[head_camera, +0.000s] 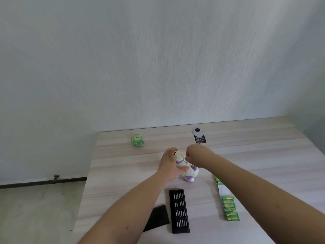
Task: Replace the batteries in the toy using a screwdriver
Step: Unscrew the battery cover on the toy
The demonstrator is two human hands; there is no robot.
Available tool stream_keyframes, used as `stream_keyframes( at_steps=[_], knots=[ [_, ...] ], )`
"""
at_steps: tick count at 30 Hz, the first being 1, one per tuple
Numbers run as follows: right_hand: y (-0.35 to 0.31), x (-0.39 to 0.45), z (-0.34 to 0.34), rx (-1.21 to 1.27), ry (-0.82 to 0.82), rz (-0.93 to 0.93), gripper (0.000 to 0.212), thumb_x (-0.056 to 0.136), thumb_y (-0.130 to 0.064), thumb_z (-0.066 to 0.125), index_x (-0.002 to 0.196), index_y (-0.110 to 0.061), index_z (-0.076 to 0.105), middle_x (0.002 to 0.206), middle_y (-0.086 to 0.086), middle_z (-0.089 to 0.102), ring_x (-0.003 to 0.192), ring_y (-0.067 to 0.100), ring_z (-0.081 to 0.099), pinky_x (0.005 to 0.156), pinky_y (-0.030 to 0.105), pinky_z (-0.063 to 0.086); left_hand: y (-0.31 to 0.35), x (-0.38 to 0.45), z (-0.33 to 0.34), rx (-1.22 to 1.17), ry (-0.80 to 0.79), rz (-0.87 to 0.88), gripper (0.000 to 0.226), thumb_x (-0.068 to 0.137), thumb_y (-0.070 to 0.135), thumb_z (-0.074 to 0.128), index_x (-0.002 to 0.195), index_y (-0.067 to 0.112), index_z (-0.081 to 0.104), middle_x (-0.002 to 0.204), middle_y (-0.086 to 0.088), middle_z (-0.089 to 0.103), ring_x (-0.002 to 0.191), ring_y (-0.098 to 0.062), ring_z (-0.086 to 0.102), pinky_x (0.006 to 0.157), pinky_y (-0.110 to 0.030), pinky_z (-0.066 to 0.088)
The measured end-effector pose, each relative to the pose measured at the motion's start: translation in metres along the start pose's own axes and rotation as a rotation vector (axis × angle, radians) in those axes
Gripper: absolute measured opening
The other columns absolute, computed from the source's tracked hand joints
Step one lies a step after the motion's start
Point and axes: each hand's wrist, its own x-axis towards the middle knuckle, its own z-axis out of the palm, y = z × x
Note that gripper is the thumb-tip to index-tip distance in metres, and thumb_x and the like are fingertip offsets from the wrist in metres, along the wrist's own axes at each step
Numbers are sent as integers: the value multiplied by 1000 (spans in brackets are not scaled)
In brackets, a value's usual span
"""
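Observation:
A white and purple toy [189, 170] lies on the light wooden table [123, 173]. My left hand [169, 164] wraps around its left side and holds it. My right hand [194, 156] hovers over the toy's top with the fingers pinched shut; a thin screwdriver seems to be between them, but it is too small to make out. A strip of green batteries [229, 206] rests to the right, near my right forearm. A black tray of screwdriver bits [179, 211] sits in front of the toy.
The tray's black lid [156, 218] lies beside it near the table's front left edge. A green packet [137, 140] and a black-and-white tag [199, 136] sit at the far side by the wall. The floor drops off to the left.

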Motion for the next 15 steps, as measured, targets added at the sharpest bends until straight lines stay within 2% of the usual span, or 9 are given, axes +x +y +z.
stream_keyframes(
  at_steps=[1,2,3,4,6,9,11,13,15],
  knots=[
    [-2,-2,1,8,-1,-7,22,84,-19,53,68,-8,63,71,10,71,67,22,59,65,32,51,0,0,1,7,8,3,82,67,49,74,133,14,39,134,2,41,131,-13,33,110,-23,26],
    [-4,-4,-1,-4,-13,7,18,84,-18,52,74,-7,63,66,10,66,66,24,56,59,31,46,0,1,1,11,7,-1,81,68,47,76,133,14,40,134,2,41,131,-13,33,110,-22,27],
    [-5,-5,-2,-50,-9,-14,13,81,-11,54,89,-8,63,67,10,60,68,25,54,53,30,40,-1,1,1,11,8,0,80,69,45,77,133,14,40,134,2,41,131,-13,33,109,-22,26],
    [-7,-6,-4,-86,-25,-12,26,77,-3,57,101,-11,61,70,8,52,71,27,53,49,29,35,-1,1,1,7,5,-7,80,69,44,77,133,14,40,134,2,41,131,-13,34,109,-21,26],
    [-9,-9,-6,-128,6,-34,32,71,4,63,99,-13,58,70,3,40,74,27,51,49,29,33,-1,0,1,-1,6,-16,78,68,46,76,131,15,41,132,3,42,130,-13,34,107,-20,26],
    [-10,-7,-5,-153,6,-15,26,67,7,68,73,-10,50,70,2,48,73,25,55,59,27,41,0,0,1,-6,10,-11,75,65,50,73,126,18,43,129,5,42,127,-12,35,106,-20,28],
    [-12,-7,-7,-132,27,-12,30,68,7,70,89,-9,58,86,6,61,80,26,61,64,29,46,0,1,1,5,7,-8,71,68,47,76,124,19,43,128,5,42,125,-12,36,106,-24,31],
    [-12,-6,-8,-82,12,-25,39,66,9,70,99,-8,58,95,8,62,80,26,59,66,32,47,-1,2,1,16,13,-6,71,68,46,77,124,18,43,127,4,42,124,-13,38,106,-26,33],
    [-14,-5,-7,-68,-7,8,13,76,-1,64,82,-9,56,81,8,64,73,26,58,63,31,47,-1,2,1,25,10,2,70,69,46,76,123,17,43,126,4,43,125,-14,38,106,-27,33]
  ],
)
